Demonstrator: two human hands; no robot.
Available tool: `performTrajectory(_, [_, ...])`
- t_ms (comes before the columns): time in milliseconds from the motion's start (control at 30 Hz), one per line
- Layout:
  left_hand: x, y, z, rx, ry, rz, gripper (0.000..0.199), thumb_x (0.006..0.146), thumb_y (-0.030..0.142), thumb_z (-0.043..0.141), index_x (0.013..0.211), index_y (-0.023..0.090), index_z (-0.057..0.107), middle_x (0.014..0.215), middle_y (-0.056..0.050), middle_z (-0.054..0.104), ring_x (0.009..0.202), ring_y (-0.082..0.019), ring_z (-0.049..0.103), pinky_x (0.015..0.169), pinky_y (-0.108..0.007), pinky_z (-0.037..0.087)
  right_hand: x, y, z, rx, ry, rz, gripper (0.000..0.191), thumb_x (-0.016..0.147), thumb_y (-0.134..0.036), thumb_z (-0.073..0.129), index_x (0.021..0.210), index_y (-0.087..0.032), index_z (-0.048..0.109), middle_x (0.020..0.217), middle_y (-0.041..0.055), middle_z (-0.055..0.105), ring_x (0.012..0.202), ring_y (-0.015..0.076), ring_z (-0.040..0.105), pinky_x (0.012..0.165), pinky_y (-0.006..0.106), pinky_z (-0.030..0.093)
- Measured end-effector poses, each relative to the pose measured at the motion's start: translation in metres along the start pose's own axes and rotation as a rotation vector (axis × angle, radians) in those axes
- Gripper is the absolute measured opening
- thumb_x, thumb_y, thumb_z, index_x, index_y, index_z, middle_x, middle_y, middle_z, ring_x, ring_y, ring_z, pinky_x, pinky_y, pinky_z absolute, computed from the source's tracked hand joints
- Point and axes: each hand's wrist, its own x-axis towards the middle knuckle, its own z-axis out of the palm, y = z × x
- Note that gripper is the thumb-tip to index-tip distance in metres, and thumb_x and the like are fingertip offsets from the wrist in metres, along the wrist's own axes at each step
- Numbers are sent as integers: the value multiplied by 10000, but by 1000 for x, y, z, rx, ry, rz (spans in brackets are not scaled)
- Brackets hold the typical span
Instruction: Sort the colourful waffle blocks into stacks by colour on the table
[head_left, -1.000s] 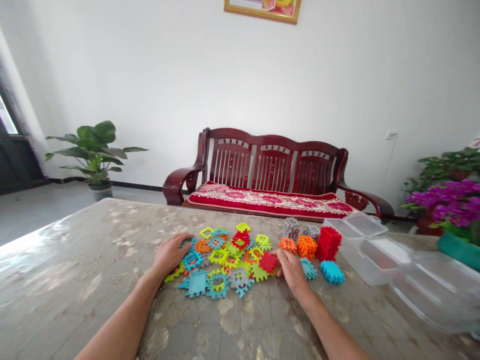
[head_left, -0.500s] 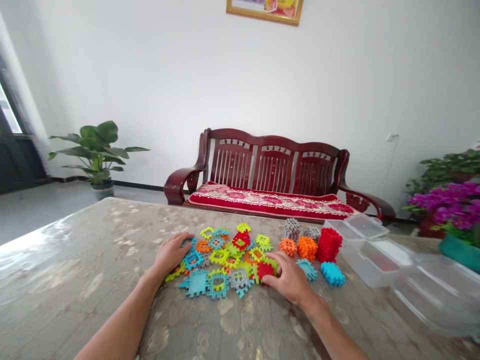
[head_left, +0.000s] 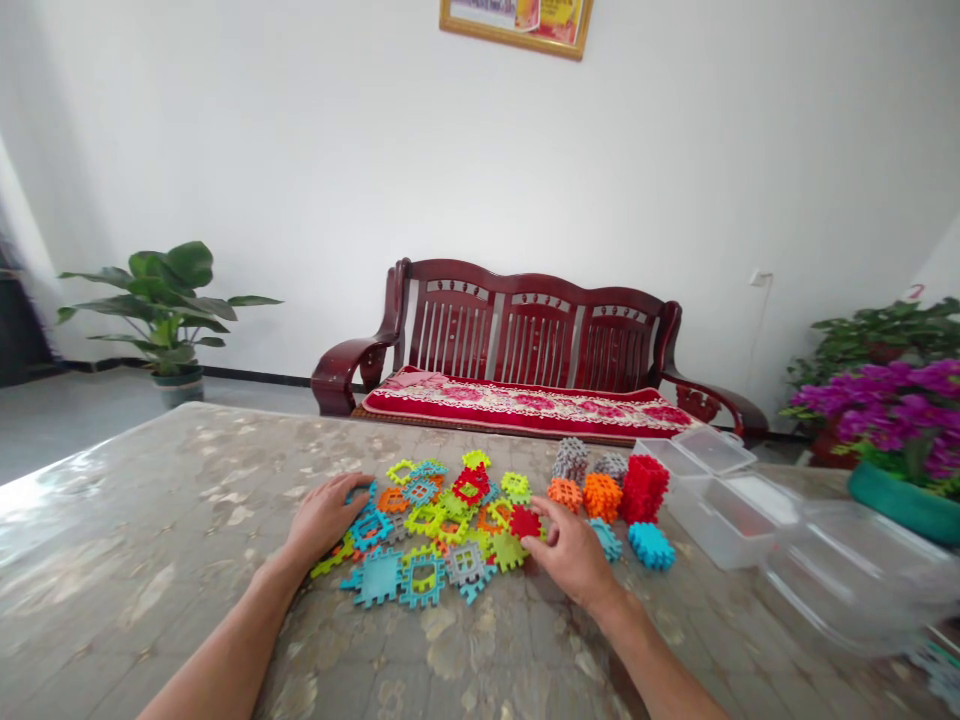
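Interlocking plastic tiles with notched edges lie in a loose, mixed pile in front of me. My right hand (head_left: 574, 552) is at the pile's right side, thumb and fingers pinching the edge of a solid red tile (head_left: 524, 522). A light green tile (head_left: 508, 550) lies just below it. My left hand (head_left: 328, 512) rests at the left edge of the pile, fingers stretched beside a blue window tile (head_left: 370, 530). Near my side of the pile are a plain blue tile (head_left: 377, 577) and a grey window tile (head_left: 466, 563).
Sorted stacks stand right of the pile: grey (head_left: 571, 460), orange (head_left: 602, 496), red (head_left: 645, 488) and blue (head_left: 652, 546). Beyond them is an open clear plastic box (head_left: 724, 520). A potted purple flower plant (head_left: 904, 400) is at far right, and a wooden bench (head_left: 540, 325) behind the table.
The red tile has shifted away from me in my right hand, uncovering more of the light green tile. My left hand stays by the pile. The whole view has swung slightly right.
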Motion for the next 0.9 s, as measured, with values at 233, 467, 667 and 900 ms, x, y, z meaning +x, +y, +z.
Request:
performTrajectory(233, [4, -7, 4, -3, -3, 3, 421, 842, 417, 462, 1153, 279, 711, 1280, -25, 696, 1182, -250, 633, 1059, -348, 439, 27, 17, -62, 34, 380, 157, 596, 780, -488, 615, 1305, -208, 591, 1174, 85, 716, 715, 175, 641, 765, 335, 516])
performTrajectory(467, [4, -6, 3, 46, -40, 9, 466, 858, 425, 408, 1178, 256, 702, 1308, -45, 679, 1209, -250, 619, 1041, -345, 453, 40, 50, -140, -406, 534, 335, 600, 822, -568, 576, 1326, -242, 577, 1133, 86, 722, 995, 286, 654, 829, 385, 476])
performTrajectory(667, [5, -6, 3, 32, -27, 4, 455, 852, 425, 422, 1168, 265, 707, 1305, -47, 681, 1197, -261, 625, 1044, -362, 448, 44, 64, -155, -645, 482, 402, 552, 823, -578, 595, 1278, -265, 620, 1055, 105, 733, 959, 304, 658, 780, 389, 468])
performTrajectory(900, [3, -2, 0, 19, -30, -5, 431, 847, 403, 445, 1155, 256, 709, 1291, -48, 690, 1189, -264, 631, 1048, -370, 449, 41, 68, -151, -719, 474, 342, 512, 836, -587, 579, 1198, -236, 672, 1025, 118, 736, 937, 306, 637, 793, 398, 453])
